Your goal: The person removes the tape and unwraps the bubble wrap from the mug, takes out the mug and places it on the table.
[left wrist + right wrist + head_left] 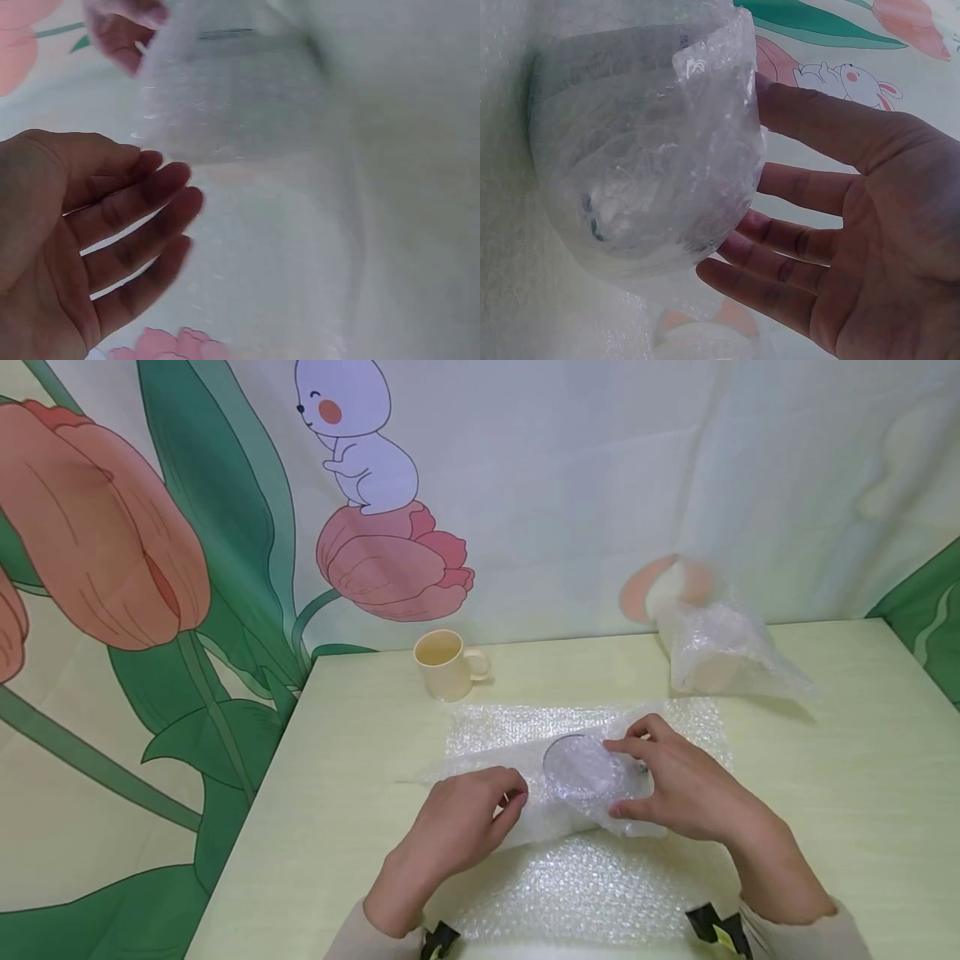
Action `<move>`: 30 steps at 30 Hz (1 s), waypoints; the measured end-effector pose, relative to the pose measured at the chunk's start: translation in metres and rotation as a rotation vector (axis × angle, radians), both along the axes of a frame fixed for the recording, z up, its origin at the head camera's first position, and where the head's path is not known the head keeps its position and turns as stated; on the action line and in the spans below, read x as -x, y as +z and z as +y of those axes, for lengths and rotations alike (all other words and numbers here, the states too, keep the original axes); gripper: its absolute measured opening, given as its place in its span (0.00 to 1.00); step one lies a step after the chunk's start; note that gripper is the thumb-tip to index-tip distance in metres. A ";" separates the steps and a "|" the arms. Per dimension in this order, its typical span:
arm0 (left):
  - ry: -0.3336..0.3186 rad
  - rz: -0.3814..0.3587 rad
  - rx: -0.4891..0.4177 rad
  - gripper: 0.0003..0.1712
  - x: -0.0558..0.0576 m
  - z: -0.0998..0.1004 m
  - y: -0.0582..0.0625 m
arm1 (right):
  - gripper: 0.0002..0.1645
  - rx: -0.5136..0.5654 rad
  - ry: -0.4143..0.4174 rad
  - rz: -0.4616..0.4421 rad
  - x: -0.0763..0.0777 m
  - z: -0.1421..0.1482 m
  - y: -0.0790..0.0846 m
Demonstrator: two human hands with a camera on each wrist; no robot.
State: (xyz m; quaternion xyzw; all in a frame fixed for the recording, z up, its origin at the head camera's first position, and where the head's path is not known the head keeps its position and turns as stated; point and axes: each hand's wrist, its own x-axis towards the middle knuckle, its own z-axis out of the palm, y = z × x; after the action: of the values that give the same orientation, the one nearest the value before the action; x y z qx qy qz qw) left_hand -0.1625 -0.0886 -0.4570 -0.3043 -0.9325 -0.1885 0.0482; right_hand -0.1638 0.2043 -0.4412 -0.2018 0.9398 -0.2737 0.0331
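A round cup-like object, seen through bubble wrap, lies in the middle of the table with one circular end facing up in the head view. My right hand grips its right side through the wrap, thumb and fingers on either side. The right wrist view shows the wrapped cup against the fingertips. My left hand is by the loose wrap left of the cup. In the left wrist view the left hand has its fingers bent and slightly spread, beside the wrap's edge. No wrap shows between its fingers.
A flat bubble wrap sheet lies beneath the work on the table. A cream mug stands at the back left. Another bubble-wrapped item sits at the back right. A printed cloth hangs behind the table.
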 end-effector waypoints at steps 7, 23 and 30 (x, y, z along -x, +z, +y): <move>0.033 0.144 -0.145 0.05 0.004 0.018 0.016 | 0.45 0.008 0.004 0.000 0.003 -0.002 -0.002; -0.021 -0.163 0.204 0.55 0.024 0.047 0.005 | 0.44 -0.003 0.003 0.017 0.000 -0.003 -0.003; -0.026 -0.174 0.173 0.54 0.025 0.052 0.006 | 0.44 -0.022 -0.022 0.017 -0.003 0.001 0.000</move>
State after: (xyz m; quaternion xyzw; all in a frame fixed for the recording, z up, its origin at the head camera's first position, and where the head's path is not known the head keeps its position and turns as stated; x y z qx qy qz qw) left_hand -0.1878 -0.0362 -0.4506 -0.3019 -0.9418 -0.1339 -0.0619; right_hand -0.1612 0.2052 -0.4407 -0.1935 0.9452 -0.2620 0.0244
